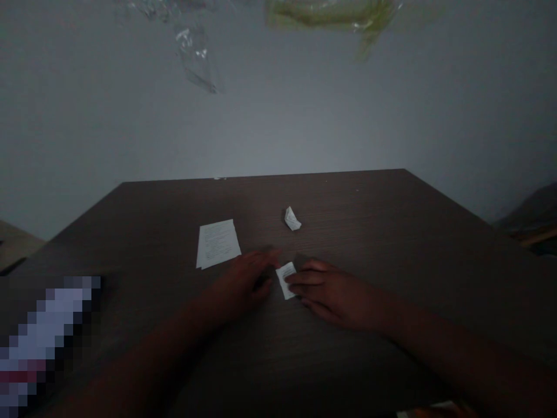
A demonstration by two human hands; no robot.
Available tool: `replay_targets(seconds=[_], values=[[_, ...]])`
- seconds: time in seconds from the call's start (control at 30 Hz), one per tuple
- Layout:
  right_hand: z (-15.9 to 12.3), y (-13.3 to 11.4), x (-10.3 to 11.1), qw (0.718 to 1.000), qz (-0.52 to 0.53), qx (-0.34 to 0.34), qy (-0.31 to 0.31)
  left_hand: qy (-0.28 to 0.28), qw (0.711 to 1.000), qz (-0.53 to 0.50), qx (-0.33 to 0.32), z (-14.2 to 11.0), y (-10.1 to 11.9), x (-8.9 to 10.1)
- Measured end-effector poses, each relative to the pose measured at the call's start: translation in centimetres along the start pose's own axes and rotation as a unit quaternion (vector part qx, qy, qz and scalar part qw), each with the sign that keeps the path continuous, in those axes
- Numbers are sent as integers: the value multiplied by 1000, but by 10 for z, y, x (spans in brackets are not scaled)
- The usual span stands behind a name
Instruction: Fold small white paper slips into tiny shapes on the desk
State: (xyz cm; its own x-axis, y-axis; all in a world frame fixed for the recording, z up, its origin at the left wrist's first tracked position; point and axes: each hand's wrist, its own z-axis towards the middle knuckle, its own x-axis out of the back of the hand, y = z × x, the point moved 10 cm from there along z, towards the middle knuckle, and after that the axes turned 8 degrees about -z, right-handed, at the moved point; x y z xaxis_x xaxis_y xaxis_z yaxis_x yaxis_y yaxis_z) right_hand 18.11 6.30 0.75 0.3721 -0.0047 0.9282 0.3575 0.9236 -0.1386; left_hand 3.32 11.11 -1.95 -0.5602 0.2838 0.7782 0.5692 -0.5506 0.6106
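Note:
A small folded piece of white paper (286, 278) lies on the dark wooden table (391, 232) between my hands. My left hand (249, 280) rests on the table at the paper's left edge, fingers stretched toward it. My right hand (327, 292) lies flat with its fingertips pressing on the paper's right side. Neither hand lifts the paper. A larger flat printed sheet (216, 243) sits just beyond my left hand. A small crumpled or folded paper scrap (292, 219) lies farther back, past both hands.
A blurred-out patch (43, 342) covers the table's near left corner. A grey wall (278, 116) rises behind the table's far edge, with clear plastic (195, 55) and a greenish bag (331, 14) hanging at the top. Furniture edges show at far left and right.

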Motion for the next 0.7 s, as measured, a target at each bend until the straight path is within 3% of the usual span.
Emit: replay_targets(seconds=[0.7], values=[[-1,4,-3,1000,0,-10,11,9,1000,-12,16,4,-4,1]])
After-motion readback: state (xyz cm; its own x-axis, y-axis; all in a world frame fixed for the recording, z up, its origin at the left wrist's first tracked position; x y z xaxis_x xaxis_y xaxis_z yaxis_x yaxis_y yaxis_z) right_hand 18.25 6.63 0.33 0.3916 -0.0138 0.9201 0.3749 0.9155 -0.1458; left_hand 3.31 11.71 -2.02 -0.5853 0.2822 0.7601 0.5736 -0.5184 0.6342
